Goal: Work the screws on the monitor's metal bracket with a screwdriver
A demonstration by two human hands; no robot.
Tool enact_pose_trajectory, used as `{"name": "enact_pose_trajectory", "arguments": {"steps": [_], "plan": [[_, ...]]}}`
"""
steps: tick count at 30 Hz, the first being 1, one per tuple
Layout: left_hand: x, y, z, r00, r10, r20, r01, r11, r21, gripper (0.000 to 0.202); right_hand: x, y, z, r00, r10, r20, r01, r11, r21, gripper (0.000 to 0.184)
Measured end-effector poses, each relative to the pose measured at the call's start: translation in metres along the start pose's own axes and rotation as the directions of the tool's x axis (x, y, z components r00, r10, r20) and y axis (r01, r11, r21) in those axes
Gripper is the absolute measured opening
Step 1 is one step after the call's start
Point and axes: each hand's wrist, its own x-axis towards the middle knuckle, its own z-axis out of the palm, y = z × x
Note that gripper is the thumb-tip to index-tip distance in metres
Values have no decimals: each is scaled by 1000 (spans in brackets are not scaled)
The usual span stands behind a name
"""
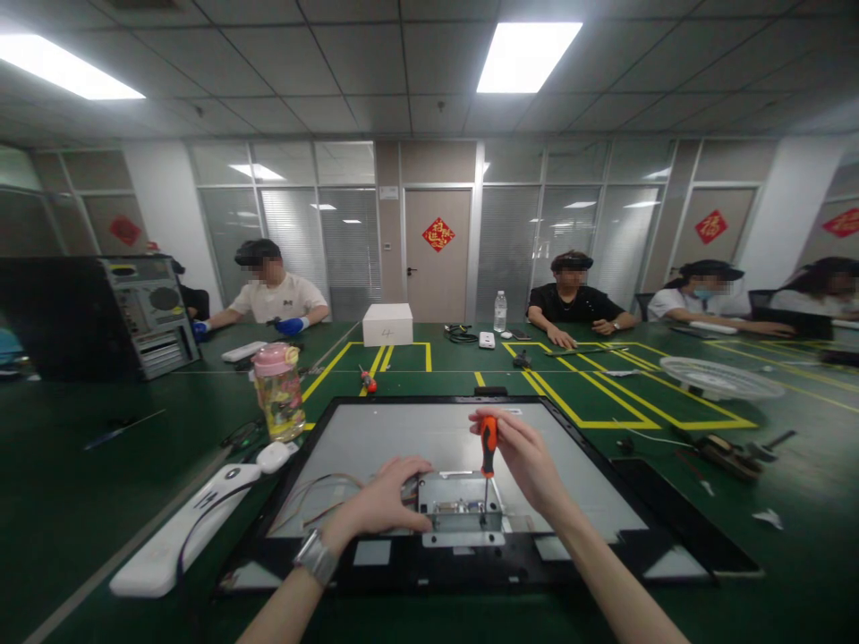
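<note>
A monitor (376, 438) lies face down on the green table in front of me, its grey back panel bare inside a black frame. My right hand (527, 456) is closed round an orange-handled screwdriver (489, 445), held upright with its tip down on a small metal bracket (460, 510) near the panel's lower edge. My left hand (386, 501) rests curled on the panel just left of that bracket, fingers bent against the metal's edge. Thin wires (315, 501) run across the panel to the left of this hand.
A white plastic piece (181, 537) lies left of the monitor, with a pink-lidded bottle (278, 394) behind it. An open computer case (144, 313) stands far left. A white box (387, 324) and a fan grille (721, 376) sit farther back. Several people sit along the far side.
</note>
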Motion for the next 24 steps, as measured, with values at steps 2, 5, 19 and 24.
{"name": "enact_pose_trajectory", "arguments": {"steps": [2, 5, 19, 24], "plan": [[0, 0, 0, 1000, -2, -4, 2, 1000, -1, 74, 0, 0, 0, 1000, 1, 8, -1, 1000, -7, 28], [-1, -1, 0, 1000, 4, -12, -4, 1000, 4, 73, 1, 2, -1, 998, -46, -45, 40, 992, -123, 21], [1, -5, 1, 1000, 12, 3, -12, 1000, 24, 76, 1, 1, -1, 996, -70, -58, 60, 986, -158, 19], [2, -3, 0, 1000, 1, 7, -1, 1000, 20, 76, 2, 3, 1, 999, -24, -29, 22, 998, -56, 32]]}}
